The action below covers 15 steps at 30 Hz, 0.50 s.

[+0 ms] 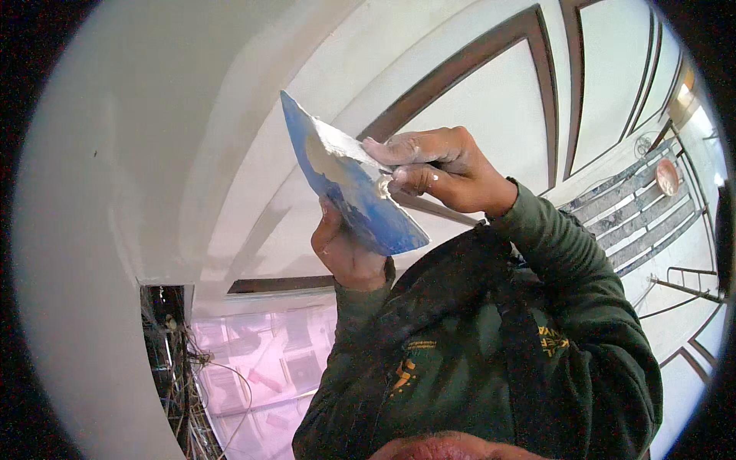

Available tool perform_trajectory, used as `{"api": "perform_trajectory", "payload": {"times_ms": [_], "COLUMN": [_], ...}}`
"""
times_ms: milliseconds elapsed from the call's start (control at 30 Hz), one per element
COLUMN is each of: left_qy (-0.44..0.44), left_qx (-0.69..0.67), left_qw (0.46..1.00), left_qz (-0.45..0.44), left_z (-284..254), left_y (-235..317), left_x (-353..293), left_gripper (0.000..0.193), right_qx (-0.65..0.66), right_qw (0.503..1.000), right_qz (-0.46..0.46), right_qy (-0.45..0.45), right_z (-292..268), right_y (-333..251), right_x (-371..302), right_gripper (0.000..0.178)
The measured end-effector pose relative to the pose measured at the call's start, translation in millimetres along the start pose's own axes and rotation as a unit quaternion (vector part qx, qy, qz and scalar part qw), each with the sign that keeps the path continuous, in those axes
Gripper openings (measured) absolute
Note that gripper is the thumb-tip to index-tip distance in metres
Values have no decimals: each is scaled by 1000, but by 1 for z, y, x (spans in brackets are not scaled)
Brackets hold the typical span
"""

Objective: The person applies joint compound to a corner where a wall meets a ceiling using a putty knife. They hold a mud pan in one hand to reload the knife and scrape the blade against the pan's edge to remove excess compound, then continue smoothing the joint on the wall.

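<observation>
A flat blue plate (381,220), like a plasterer's spreading board, is tilted in front of my chest, its face smeared with whitish putty (326,163). My left hand (346,249) grips it from beneath, thumb against its lower side and most fingers hidden behind it. At the plate's upper right edge, my right hand (448,169) is closed in a pinch, with white residue on its fingers. A white-coated strip (337,140) runs along that edge to the right fingertips. Whether it is a separate blade or putty on the rim, I cannot tell.
A pale wall surface (176,153) fills the left, with an opening showing tangled wires (180,368). Brown-framed panels (491,92) stand beyond my hands. To the right are a slatted platform (636,207) with a reddish bowl (668,177) and a metal frame (686,282).
</observation>
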<state>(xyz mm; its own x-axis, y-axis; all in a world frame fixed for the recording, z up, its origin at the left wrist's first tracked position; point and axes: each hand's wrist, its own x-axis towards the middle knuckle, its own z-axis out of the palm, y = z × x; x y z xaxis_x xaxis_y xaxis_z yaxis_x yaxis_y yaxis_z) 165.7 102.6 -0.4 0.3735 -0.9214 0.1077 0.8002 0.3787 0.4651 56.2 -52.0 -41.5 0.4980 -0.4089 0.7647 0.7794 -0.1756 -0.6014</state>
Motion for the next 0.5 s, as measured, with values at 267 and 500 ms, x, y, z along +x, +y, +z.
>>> {"api": "perform_trajectory", "payload": {"times_ms": [267,500], "left_qy": [141,59], "left_qx": [131,55], "left_qw": [975,991], "left_qz": [109,108], "left_z": [-10,-38], "left_y": [-13,-9], "left_x": [-1,2], "left_gripper": [36,35], "right_qx": [-16,43], "right_qw": [998,982], "right_qz": [65,182], "right_qy": [-19,-34], "right_z": [-13,-20], "right_y": [18,31], "right_x": [-22,-35], "right_gripper": [32,28]}}
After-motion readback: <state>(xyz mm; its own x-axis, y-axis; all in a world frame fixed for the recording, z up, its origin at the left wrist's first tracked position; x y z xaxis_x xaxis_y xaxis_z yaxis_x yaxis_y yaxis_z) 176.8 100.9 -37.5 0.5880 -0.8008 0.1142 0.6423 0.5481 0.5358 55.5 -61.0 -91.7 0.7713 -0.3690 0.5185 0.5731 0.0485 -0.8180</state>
